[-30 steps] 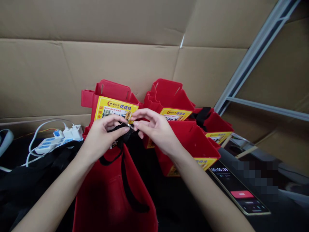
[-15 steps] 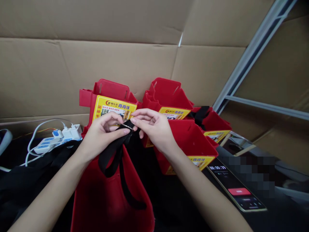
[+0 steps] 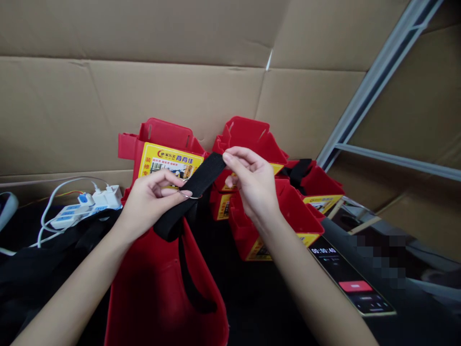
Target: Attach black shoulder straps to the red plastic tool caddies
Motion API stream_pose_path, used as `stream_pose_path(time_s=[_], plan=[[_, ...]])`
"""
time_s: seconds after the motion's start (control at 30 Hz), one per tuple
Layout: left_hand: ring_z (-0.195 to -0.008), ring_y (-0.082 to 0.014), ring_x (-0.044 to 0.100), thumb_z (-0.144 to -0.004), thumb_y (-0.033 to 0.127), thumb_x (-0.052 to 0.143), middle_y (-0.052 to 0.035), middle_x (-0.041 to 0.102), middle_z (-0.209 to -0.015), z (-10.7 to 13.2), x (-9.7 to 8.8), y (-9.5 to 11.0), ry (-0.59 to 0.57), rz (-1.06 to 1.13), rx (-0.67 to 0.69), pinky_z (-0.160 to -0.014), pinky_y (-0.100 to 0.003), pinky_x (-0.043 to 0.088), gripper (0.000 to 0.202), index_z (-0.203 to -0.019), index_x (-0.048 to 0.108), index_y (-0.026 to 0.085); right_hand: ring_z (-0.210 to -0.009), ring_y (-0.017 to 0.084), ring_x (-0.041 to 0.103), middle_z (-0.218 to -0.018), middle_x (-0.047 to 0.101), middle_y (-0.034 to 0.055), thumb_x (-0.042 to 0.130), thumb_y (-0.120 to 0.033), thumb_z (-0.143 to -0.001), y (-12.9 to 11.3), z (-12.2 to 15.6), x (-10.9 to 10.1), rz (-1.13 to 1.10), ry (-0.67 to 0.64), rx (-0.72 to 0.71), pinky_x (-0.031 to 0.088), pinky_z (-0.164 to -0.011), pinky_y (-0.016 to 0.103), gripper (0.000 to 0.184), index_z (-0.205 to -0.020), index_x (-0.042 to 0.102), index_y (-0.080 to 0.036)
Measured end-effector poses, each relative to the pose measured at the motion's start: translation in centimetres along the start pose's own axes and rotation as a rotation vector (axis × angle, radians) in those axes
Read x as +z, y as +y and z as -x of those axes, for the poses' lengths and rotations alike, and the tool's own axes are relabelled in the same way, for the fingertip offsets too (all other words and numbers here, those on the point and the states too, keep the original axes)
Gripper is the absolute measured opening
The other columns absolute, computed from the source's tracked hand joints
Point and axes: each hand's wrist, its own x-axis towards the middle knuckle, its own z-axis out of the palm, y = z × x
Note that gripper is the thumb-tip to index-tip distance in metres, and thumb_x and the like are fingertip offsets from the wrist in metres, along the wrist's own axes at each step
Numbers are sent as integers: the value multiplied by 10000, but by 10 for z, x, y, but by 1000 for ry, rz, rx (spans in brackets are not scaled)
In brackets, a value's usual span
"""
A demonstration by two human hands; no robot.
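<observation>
Black strap [image 3: 201, 185] at centre frame, pulled taut and slanting from lower left up to the right. Gripped low by the left hand [image 3: 151, 199], fingers [image 3: 173, 196] closed narrow on the webbing and on a thin metal ring [image 3: 190, 195] sitting against it. Gripped high by the right hand [image 3: 254, 185], thumb and forefinger nipped on the strap's free end, other fingers curled loose. Flat, wide, matte black webbing, looping down below the left hand onto the front of a red bag [image 3: 158, 288] at bottom centre.

Tight quarters behind: stacked red bins [image 3: 248, 137] with yellow labels just past the knuckles, backed up to a cardboard wall [image 3: 180, 86] across the whole top of the frame. Hemmed in at left by a white power strip [image 3: 79, 211] and its cables, with black cloth [image 3: 32, 274] at lower left. At lower right, a phone [image 3: 351, 283] lying flat on the dark tabletop [image 3: 266, 307], timer on screen, well apart from both hands. Open air only above the bins and between the forearms.
</observation>
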Motion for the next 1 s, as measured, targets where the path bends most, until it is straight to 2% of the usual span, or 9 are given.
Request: stream_pose_path(time_s=[0.13,0.23,0.3,0.37,0.6,0.7,0.77,0.87,1.0], plan=[[-518,-57,649,-678,116,740,45,689,-627,2,1,-1,30,-17,3,-455,-58,477,153,-743,611,165,-666,72,559,-839,609,-6,714,-282,-698,-2,-3,-2,-26,82,-9,414,-415,133,208,-863,614,-205],[-566,-79,669,-683,121,733,26,703,-660,3,2,-1,78,-39,8,-491,-84,506,136,-738,615,160,-657,81,574,-830,619,-6,710,-366,-700,1,2,3,-39,-47,92,461,-452,158,299,-934,603,-212],[-616,-99,686,-678,122,734,10,718,-709,2,3,-2,113,-56,23,-527,-108,528,135,-738,618,159,-620,79,569,-758,622,-2,721,-398,-684,4,5,8,15,-163,159,471,-467,166,297,-861,623,-180],[-651,-112,694,-676,126,734,1,724,-737,1,3,-2,116,-67,37,-554,-125,540,137,-739,617,158,-589,71,558,-684,611,-2,728,-388,-681,7,7,10,70,-186,166,457,-463,157,265,-754,633,-152],[-614,-112,674,-681,134,729,-5,709,-722,3,5,-2,100,-123,89,-544,-157,541,133,-738,612,160,-607,58,576,-797,648,-14,705,-338,-716,-4,-5,-5,-128,90,114,392,-428,139,207,-727,571,-181],[-649,-111,691,-680,122,728,3,717,-743,4,7,-2,87,-128,117,-586,-145,549,133,-735,616,167,-581,41,557,-785,637,-32,711,-324,-712,-9,-7,-7,-213,109,177,368,-427,131,210,-757,556,-188],[-687,-107,701,-688,123,724,8,725,-770,4,7,-3,81,-134,142,-622,-131,549,126,-736,618,170,-521,34,517,-695,601,-41,717,-320,-708,-11,-4,-4,-217,26,288,336,-406,135,216,-784,570,-180],[-784,-128,711,-705,144,717,-4,737,-837,4,6,-4,98,-158,165,-708,-152,561,109,-751,623,172,-396,23,366,-506,450,-72,691,-386,-729,-12,4,3,-124,-182,446,230,-353,154,262,-730,577,-150],[-824,-134,710,-732,134,682,-2,741,-863,3,5,-6,156,-241,229,-754,-169,564,75,-772,638,180,-382,14,239,-453,321,-89,692,-400,-716,-15,16,10,95,-381,545,114,-350,168,335,-598,515,-142]])
